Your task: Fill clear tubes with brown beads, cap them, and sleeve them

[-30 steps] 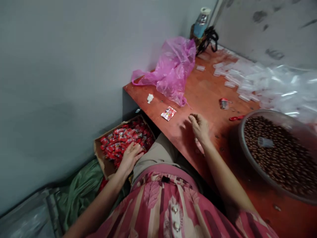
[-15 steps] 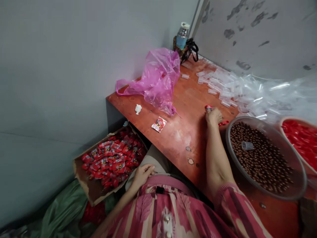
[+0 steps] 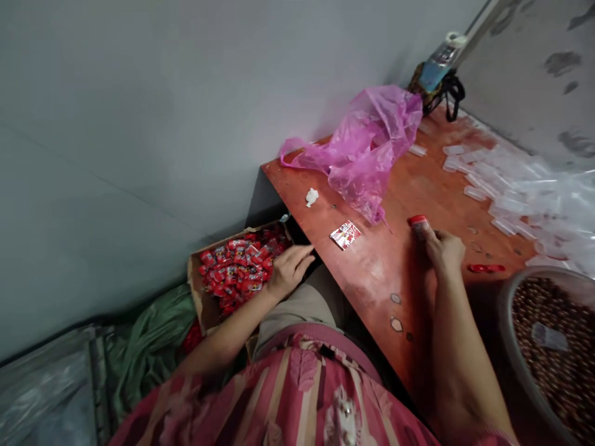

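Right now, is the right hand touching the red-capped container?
Touching. The head view shows the right hand holding the red-capped container at its near end, with no visible gap.

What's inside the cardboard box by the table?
The cardboard box shows a heap of small red packets. The top layer hides whatever lies beneath, and the left hand blocks part of the view.

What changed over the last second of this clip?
The right hand moved out to the small red-topped tube on the table, took hold of it and brought it closer to the flat packet. The left hand dropped to the lap, then rose toward the table's edge. The packet, pink bag and white scrap stayed put.
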Tool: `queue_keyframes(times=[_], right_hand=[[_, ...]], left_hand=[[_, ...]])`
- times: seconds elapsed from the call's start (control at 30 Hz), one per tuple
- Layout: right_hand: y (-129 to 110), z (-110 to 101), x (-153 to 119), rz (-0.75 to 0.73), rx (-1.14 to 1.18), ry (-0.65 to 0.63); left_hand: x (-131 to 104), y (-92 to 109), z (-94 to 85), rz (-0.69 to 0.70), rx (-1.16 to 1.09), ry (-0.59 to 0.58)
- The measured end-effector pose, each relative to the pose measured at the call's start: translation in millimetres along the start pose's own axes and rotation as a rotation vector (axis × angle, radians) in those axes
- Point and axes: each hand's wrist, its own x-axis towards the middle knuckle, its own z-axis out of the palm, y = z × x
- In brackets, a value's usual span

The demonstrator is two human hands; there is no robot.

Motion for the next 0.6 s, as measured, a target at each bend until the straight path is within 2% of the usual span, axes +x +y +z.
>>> queue_keyframes(times=[0.1, 0.17, 0.23, 0.3, 0.43, 0.53, 0.6], right_hand=[[-20.7, 1.0, -13.4, -0.112, -0.202, 0.148], [-35.8, 4.8, -25.9, -0.283, -0.138, 0.199], [-48.9, 12.3, -40.5, -0.440, -0.022, 0.189], [-58.1, 22.6, -55.7, -0.536, 0.081, 0.141], [-63.2, 46.5, -79.2, -0.605, 0.168, 0.047], [-57.9, 64.4, -85.3, -0.632, 0.178, 0.000], [-53.5, 75.0, -85.6, -0.700, 0.174, 0.017]], left_hand=[[60.4, -12.2, 1.7, 0.029, 0.071, 0.057], [92.5, -20.6, 8.0, 0.011, 0.266, 0.043], [115.5, -27.4, 14.6, -0.029, 0.426, 0.004], [130.5, -32.6, 19.5, -0.054, 0.536, -0.041], [144.9, -42.7, 24.6, -0.017, 0.625, -0.077], [149.3, -52.5, 24.9, 0.053, 0.559, -0.007], [153.5, -58.6, 21.5, 0.106, 0.463, 0.105]])
